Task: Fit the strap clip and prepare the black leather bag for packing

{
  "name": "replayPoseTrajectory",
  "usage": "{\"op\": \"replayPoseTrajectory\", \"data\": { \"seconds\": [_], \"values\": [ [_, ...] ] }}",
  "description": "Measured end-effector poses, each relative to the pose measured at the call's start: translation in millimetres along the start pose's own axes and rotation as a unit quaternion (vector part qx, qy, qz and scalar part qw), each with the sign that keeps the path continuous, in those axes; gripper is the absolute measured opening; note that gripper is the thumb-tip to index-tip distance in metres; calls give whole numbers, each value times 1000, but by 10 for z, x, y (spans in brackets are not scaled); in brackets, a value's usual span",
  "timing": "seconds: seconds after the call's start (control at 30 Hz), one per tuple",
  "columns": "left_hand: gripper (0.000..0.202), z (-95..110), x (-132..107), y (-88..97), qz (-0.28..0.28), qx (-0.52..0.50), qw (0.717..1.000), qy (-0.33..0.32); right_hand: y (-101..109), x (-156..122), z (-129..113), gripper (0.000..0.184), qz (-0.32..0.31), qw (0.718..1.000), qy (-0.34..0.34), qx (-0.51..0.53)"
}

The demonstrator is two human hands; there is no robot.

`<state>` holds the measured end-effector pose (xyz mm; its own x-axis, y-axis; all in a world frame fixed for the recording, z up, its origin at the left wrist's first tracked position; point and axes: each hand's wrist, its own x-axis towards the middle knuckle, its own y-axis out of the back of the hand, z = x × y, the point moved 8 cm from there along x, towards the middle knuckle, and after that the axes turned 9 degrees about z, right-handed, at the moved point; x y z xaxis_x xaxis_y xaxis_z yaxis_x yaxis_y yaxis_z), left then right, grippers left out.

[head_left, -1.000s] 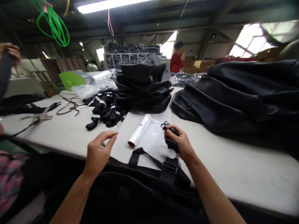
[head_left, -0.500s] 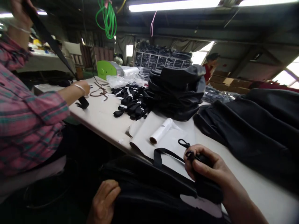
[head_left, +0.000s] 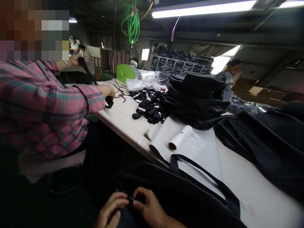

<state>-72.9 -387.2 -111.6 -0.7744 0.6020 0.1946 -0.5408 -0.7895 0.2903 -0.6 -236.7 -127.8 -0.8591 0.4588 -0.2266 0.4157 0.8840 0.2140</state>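
A black bag [head_left: 173,193] lies over the near table edge and down toward my lap, its strap [head_left: 201,172] looping across the white tabletop. Both hands are low at the bag's near left side. My left hand [head_left: 111,209] and my right hand [head_left: 148,207] meet fingertip to fingertip, pinching a small dark part of the bag between them; what that part is I cannot make out. A white roll [head_left: 179,141] lies on a white sheet just beyond the strap.
A person in a pink plaid shirt [head_left: 45,107] sits at my left, one hand on a black strap [head_left: 109,101] on the table [head_left: 261,202]. Black strap pieces [head_left: 149,106], a stack of black bags [head_left: 199,98] and black fabric [head_left: 268,145] fill the far side. A green hose [head_left: 130,22] hangs overhead.
My view has swung left and down. My right hand left the strap end on the table and came down beside my left hand, and both now pinch at the bag's near side.
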Motion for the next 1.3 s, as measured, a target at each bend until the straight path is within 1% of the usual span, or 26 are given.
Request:
{"op": "replayPoseTrajectory", "data": {
  "seconds": [0.03,0.07,0.1,0.13,0.17,0.23,0.3,0.37,0.43,0.5,0.57,0.6,0.67,0.73,0.8,0.87,0.97,1.07,1.13,1.2,1.3],
  "values": [
    [38,-162,105,154,83,6,994,67,-41,-33,83,19,-4,1000,-10,19],
    [50,-304,194,296,166,17,979,119,-55,-74,106,23,-6,999,-13,35],
    [62,-416,279,389,226,24,961,155,-43,-117,76,25,-4,999,-7,45],
    [71,-503,371,428,259,23,949,176,-12,-159,3,25,1,999,11,45],
    [78,-569,466,429,270,18,944,191,31,-199,-91,23,8,999,33,33],
    [87,-646,630,368,255,-4,943,215,126,-266,-268,17,26,998,65,-6],
    [91,-661,718,279,219,-37,945,239,209,-307,-417,15,44,994,88,-37],
    [86,-621,745,188,181,-70,947,254,263,-315,-580,16,59,990,119,-36],
    [81,-567,752,107,156,-97,948,261,286,-278,-754,17,66,986,150,-14],
    [76,-533,784,36,144,-115,948,260,279,-205,-918,17,63,983,175,9],
    [76,-535,856,6,158,-114,947,254,269,-120,-1022,17,64,980,185,19],
    [78,-545,905,9,172,-107,947,248,260,-81,-1037,17,63,981,182,19],
    [78,-564,1011,22,195,-93,949,228,251,-17,-983,18,69,984,161,17],
    [71,-562,1095,26,202,-82,955,200,253,24,-863,22,75,988,133,27],
    [58,-528,1118,40,216,-68,960,164,277,61,-749,28,88,988,113,48],
    [47,-445,1068,75,251,-46,960,115,304,121,-690,33,102,987,105,62],
    [35,-218,915,86,292,-17,956,15,313,275,-721,35,125,984,113,63],
    [22,32,759,53,290,5,953,-84,268,465,-780,34,145,982,111,48],
    [14,154,671,53,290,26,947,-134,208,567,-778,33,146,985,92,28],
    [11,229,606,69,293,53,939,-171,147,629,-748,32,138,988,71,9],
    [10,258,550,102,296,90,931,-193,74,665,-686,29,115,992,47,11]
  ]
}}
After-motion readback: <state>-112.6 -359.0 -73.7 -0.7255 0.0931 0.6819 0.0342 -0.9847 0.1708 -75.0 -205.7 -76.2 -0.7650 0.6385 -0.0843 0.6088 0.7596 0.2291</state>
